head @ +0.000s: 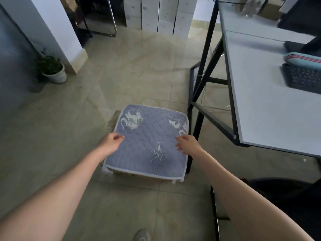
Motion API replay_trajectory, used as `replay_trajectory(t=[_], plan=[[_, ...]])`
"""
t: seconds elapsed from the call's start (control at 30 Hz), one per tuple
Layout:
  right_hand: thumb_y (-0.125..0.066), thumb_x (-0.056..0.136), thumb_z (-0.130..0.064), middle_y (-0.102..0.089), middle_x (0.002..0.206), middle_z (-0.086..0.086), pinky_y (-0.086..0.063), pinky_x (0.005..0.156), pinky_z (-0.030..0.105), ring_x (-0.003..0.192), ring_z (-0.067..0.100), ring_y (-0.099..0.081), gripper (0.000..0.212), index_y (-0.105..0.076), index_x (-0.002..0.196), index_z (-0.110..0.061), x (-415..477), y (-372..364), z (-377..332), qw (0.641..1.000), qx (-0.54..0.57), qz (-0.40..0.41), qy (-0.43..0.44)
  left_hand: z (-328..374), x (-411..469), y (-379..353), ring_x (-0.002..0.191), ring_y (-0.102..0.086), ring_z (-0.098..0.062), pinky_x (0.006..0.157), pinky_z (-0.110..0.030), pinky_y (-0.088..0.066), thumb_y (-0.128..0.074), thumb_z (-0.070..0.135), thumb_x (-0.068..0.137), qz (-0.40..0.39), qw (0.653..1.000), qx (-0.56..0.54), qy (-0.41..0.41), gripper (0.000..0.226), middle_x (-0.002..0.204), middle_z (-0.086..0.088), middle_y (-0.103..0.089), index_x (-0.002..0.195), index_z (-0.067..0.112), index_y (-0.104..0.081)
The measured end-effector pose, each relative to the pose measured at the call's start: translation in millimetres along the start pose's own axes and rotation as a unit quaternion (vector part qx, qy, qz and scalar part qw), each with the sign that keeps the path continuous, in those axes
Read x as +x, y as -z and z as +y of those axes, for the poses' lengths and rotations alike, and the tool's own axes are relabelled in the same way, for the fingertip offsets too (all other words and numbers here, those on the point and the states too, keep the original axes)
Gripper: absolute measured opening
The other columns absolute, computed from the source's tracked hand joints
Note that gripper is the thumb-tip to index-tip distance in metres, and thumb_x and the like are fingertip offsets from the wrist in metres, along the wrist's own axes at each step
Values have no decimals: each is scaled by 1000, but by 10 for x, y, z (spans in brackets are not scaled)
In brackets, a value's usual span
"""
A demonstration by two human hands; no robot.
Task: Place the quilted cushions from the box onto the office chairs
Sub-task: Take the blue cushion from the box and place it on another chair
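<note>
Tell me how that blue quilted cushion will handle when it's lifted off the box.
The blue quilted cushion looks thin and padded, so it will probably sag between the left hand and right hand. It likely weighs little for its size. Its stitched fabric and corded edge should grip well, not slip.

Beige tiled floor [135, 70], white pillar [52, 26], potted plant [53, 70], black-framed white desk [271, 105], stacked white boxes [159, 13], dim light.
</note>
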State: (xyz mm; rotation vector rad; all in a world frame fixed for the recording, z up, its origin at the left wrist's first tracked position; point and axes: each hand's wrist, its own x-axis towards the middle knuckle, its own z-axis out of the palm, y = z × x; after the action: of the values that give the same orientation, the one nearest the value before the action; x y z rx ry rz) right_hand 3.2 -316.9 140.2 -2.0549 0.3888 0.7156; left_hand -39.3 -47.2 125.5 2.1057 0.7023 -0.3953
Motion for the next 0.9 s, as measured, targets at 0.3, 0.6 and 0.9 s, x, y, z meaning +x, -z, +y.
replay_trajectory(t=[0.3,0.6,0.9], plan=[[-51,93,-30,-56,85,22,-38,68,31,76,29,-56,42,-59,95,11,486,-209,323,999,-10,24,-23,-228,597,-208,107,-61,-32,91,-38,-46,-55,20,88,2,1000,19,-5,23,115,-16,-67,105,8,-65],[-58,69,-56,-46,140,17,-38,106,50,126,35,-46,86,-37,139,-10,865,-262,640,992,28,93,-87,-402,1017,-211,100,-64,-34,86,-36,-48,-55,18,82,49,996,-24,72,32,111,-17,-67,111,6,-59],[-57,90,-31,-52,131,15,-39,93,30,123,32,-49,60,-37,137,2,895,-298,628,975,107,157,-118,-494,1217,-305,113,-56,-34,94,-35,-42,-56,17,86,93,989,-74,86,40,126,-19,-58,122,2,-49]])
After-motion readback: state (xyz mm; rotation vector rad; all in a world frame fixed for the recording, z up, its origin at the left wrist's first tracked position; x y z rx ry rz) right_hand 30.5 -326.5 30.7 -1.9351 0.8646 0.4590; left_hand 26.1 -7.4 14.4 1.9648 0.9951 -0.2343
